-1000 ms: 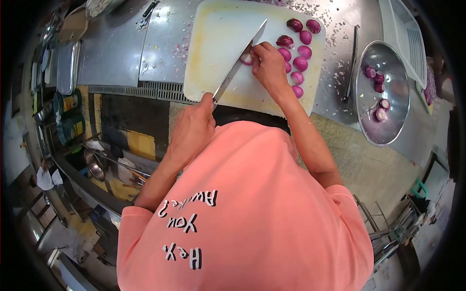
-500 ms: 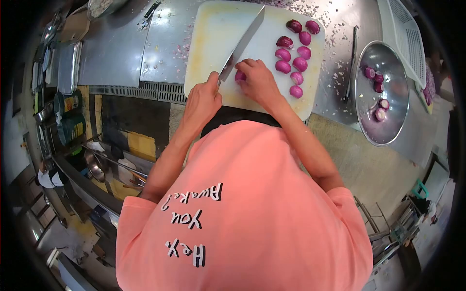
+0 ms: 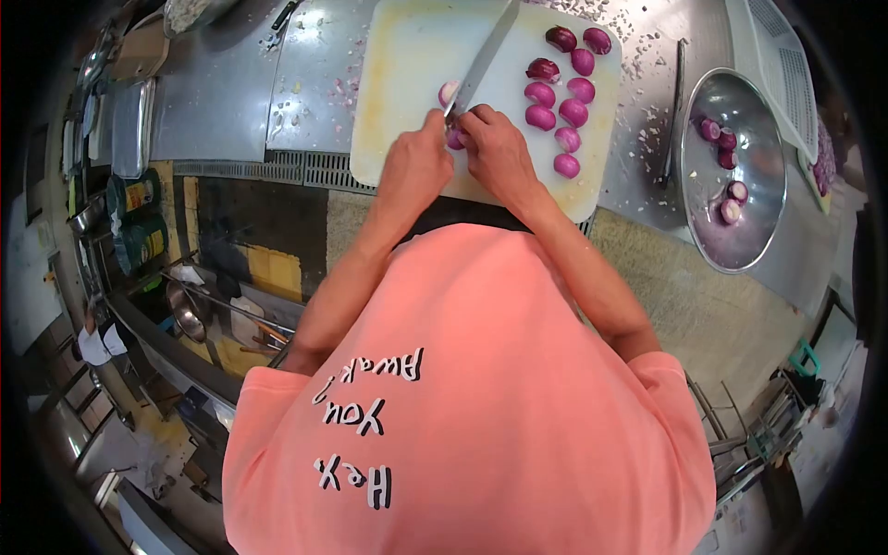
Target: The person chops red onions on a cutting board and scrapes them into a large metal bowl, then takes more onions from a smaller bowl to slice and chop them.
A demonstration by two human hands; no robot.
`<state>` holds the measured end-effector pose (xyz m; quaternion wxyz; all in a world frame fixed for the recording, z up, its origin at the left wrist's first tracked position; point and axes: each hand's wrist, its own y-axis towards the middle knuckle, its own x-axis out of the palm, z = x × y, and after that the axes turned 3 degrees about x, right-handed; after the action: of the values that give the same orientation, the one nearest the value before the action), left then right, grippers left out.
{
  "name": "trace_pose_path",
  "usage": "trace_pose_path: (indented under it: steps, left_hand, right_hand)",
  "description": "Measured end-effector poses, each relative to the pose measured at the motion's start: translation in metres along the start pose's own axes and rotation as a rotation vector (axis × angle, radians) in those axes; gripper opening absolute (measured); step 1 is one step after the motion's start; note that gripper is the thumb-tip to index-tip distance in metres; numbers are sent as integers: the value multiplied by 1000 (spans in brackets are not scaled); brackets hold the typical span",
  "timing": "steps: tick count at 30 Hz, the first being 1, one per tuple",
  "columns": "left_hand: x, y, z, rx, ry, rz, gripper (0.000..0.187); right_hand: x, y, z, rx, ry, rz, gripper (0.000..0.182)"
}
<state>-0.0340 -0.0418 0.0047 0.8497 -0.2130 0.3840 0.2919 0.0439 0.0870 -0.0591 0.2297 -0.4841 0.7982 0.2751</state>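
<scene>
My left hand (image 3: 416, 165) is closed round the handle of a large knife (image 3: 485, 61), whose blade points away from me and to the right over the white cutting board (image 3: 398, 55). My right hand (image 3: 501, 157) pinches a red onion (image 3: 455, 139) against the board, close beside the knife's handle end. Left of the blade lies an onion piece (image 3: 448, 93) with a pale face showing. Several peeled red onions (image 3: 573, 113) lie in two rough columns on the right side of the board.
Right of the board are a dark rod-like tool (image 3: 673, 116) and a steel bowl (image 3: 733, 240) holding several onions. A white perforated tray (image 3: 782, 83) stands beyond it. Scraps litter the steel counter (image 3: 319, 92). Another bowl (image 3: 199, 11) sits at the far left.
My left hand and the knife have shifted right and slightly forward, nearer my right hand. An onion piece now shows left of the blade. The view has shifted slightly.
</scene>
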Motion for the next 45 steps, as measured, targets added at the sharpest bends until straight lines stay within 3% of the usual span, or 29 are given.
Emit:
trace_pose_path:
  steps: [4, 7, 11, 14, 18, 21, 25, 31, 35, 38, 43, 45]
  left_hand:
    - [-30, -21, 24, -112, -30, -89, 23]
    - [16, -9, -4, 14, 9, 9, 23]
    - [-22, -6, 25, -68, 0, -90, 26]
    - [-9, -22, 15, -103, 3, -62, 26]
    - [21, 1, -5, 34, 48, 10, 29]
    - [-25, -16, 33, -84, -7, -105, 26]
    - [23, -12, 0, 19, 60, 17, 25]
    - [-16, -22, 28, -52, 1, -71, 29]
    - [28, -8, -6, 2, 69, 8, 31]
    - [4, 1, 6, 84, 13, 31, 36]
    - [-42, -37, -1, -66, -36, 54, 36]
    - [-39, -41, -17, -96, -78, 85, 36]
  right_hand:
    - [2, -1, 3, 10, -3, 22, 20]
    - [4, -4, 5, 20, 18, 21, 16]
    - [2, -7, 7, -15, 53, 61, 13]
    - [4, -4, 7, -4, 56, 69, 11]
    - [5, -8, 9, -11, 57, 100, 13]
    - [2, -7, 10, -25, 59, 89, 12]
    - [5, -11, 11, -8, 75, 97, 11]
    - [5, -9, 13, -31, 74, 116, 9]
    - [9, -16, 17, -26, 63, 138, 10]
    - [5, -14, 19, -15, 77, 130, 9]
    - [9, -4, 8, 137, 29, 147, 8]
    - [11, -2, -10, 27, -32, 112, 7]
